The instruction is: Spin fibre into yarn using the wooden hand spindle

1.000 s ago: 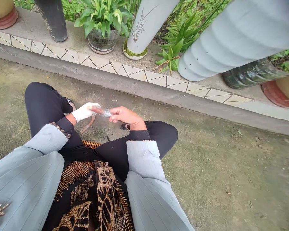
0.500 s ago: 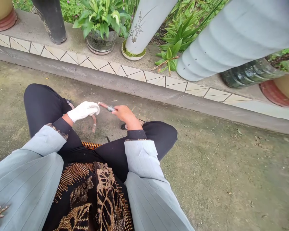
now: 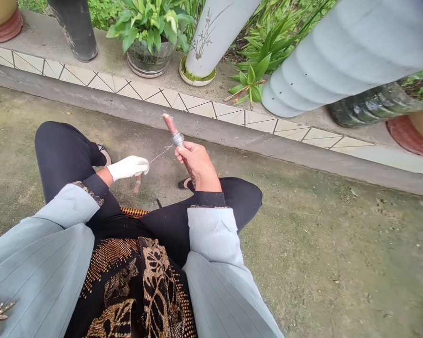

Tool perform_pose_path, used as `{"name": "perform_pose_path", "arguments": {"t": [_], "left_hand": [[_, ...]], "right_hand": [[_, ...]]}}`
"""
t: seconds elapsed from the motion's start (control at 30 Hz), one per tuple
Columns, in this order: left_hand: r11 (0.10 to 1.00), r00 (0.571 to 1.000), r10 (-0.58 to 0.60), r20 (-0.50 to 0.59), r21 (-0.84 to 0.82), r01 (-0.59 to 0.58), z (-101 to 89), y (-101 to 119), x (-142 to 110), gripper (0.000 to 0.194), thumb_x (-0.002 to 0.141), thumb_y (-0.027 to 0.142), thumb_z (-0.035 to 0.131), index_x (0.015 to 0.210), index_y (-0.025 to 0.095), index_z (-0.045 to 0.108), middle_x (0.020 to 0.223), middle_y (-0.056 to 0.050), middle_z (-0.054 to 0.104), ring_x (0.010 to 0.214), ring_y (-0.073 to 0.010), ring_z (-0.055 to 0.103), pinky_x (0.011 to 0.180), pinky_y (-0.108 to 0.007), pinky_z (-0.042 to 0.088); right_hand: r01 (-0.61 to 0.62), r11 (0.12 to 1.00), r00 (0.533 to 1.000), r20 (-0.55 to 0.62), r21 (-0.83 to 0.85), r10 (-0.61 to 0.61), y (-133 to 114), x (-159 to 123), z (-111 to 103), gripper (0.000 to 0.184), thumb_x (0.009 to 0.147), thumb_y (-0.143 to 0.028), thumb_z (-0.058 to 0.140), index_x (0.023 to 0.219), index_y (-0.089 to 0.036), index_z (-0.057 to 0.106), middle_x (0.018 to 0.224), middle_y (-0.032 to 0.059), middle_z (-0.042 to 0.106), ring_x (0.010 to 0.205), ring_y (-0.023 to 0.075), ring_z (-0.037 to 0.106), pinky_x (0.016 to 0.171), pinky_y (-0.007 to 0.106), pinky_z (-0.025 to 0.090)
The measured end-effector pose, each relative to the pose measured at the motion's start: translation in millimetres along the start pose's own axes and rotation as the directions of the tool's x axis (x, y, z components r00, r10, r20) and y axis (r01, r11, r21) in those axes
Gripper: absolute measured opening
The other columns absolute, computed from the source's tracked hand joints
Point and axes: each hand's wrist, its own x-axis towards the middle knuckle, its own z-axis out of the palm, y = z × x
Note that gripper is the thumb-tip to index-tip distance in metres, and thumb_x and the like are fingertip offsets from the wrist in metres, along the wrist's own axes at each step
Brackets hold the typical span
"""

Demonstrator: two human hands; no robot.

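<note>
My right hand (image 3: 195,159), bare, is closed around a reddish-brown stick (image 3: 169,124) that tilts up and to the left, its pale frayed tip uppermost. Silvery wire (image 3: 177,139) is coiled round the stick just above my fingers. From the coil a thin strand runs down to my left hand (image 3: 129,167), which wears a white glove and is closed on the strand's end. Just below the glove, part of a second brown piece (image 3: 137,184) shows near the ground; the glove hides the rest of it.
Beyond my knees runs a low concrete ledge with a tiled edge (image 3: 134,91). On it stand a leafy potted plant (image 3: 150,56), a white column (image 3: 206,44), a large ribbed pale-blue pipe (image 3: 324,65) and a dark plastic container (image 3: 370,105). Concrete floor (image 3: 324,244) lies to the right.
The stick has swung from nearly level to steeply upright as my right hand rose and turned. My left hand has moved slightly down, and a strand now stretches between the hands.
</note>
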Motion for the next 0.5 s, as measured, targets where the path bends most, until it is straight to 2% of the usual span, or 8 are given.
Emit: {"name": "perform_pose_path", "arguments": {"t": [0.03, 0.1, 0.17, 0.27, 0.4, 0.5], "left_hand": [[1.0, 0.998, 0.009, 0.065, -0.008, -0.008, 2.1, 1, -1, 0.028, 0.089, 0.036, 0.049, 0.08, 0.013, 0.063, 0.054, 0.003, 0.049, 0.047, -0.0071, 0.041, 0.047, -0.018, 0.032], [0.998, 0.986, 0.039, 0.165, -0.063, -0.028, 4.4, 3, -3, 0.03, 0.088, 0.04, 0.051, 0.081, 0.013, 0.064, 0.06, 0.001, 0.055, 0.05, -0.007, 0.043, 0.049, -0.019, 0.034], [0.989, 0.984, 0.079, 0.162, -0.133, -0.058, 3.0, 7, -6, 0.032, 0.088, 0.042, 0.054, 0.081, 0.012, 0.063, 0.067, -0.001, 0.059, 0.051, -0.0061, 0.042, 0.049, -0.019, 0.034], [0.98, 0.991, 0.128, 0.032, -0.161, -0.121, -4.8, 11, -9, 0.031, 0.087, 0.039, 0.055, 0.078, 0.011, 0.063, 0.068, -0.001, 0.058, 0.05, -0.0049, 0.039, 0.049, -0.019, 0.031], [0.98, 0.989, 0.144, -0.046, -0.13, -0.149, -14.6, 15, -14, 0.025, 0.087, 0.033, 0.054, 0.077, 0.012, 0.062, 0.066, 0.0, 0.055, 0.051, -0.0053, 0.039, 0.05, -0.02, 0.031], [0.983, 0.984, 0.152, -0.093, -0.092, -0.161, -17.3, 17, -16, 0.025, 0.086, 0.033, 0.054, 0.078, 0.011, 0.062, 0.062, 0.001, 0.052, 0.052, -0.0058, 0.039, 0.051, -0.02, 0.031]], "right_hand": [[-0.036, 0.998, 0.996, -0.078, -0.049, 0.032, 3, 4, 0, 0.015, 0.081, -0.029, 0.059, 0.077, -0.014, 0.06, 0.067, -0.0002, 0.056, 0.054, 0.0075, 0.044, 0.052, 0.021, 0.036], [-0.124, 0.96, 0.983, -0.164, -0.251, 0.084, 7, 10, 2, 0.014, 0.083, -0.027, 0.058, 0.084, -0.014, 0.064, 0.068, 0.0009, 0.059, 0.055, 0.0092, 0.046, 0.055, 0.022, 0.037], [-0.179, 0.842, 0.98, -0.169, -0.508, 0.106, 10, 13, 3, 0.016, 0.084, -0.026, 0.059, 0.09, -0.014, 0.068, 0.072, 0.0029, 0.063, 0.06, 0.0118, 0.05, 0.059, 0.025, 0.037], [-0.138, 0.657, 0.99, -0.089, -0.742, 0.107, 12, 15, 7, 0.019, 0.087, -0.028, 0.059, 0.096, -0.016, 0.071, 0.084, 0.0064, 0.069, 0.07, 0.0158, 0.055, 0.063, 0.027, 0.035], [-0.046, 0.49, 0.985, 0.042, -0.871, 0.168, 16, 13, 19, 0.023, 0.089, -0.032, 0.057, 0.101, -0.018, 0.072, 0.096, 0.0105, 0.072, 0.082, 0.0205, 0.059, 0.065, 0.029, 0.032], [0.07, 0.412, 0.957, 0.178, -0.908, 0.23, 15, 9, 29, 0.023, 0.089, -0.032, 0.058, 0.101, -0.019, 0.073, 0.099, 0.0112, 0.072, 0.085, 0.0208, 0.059, 0.065, 0.029, 0.032]]}}
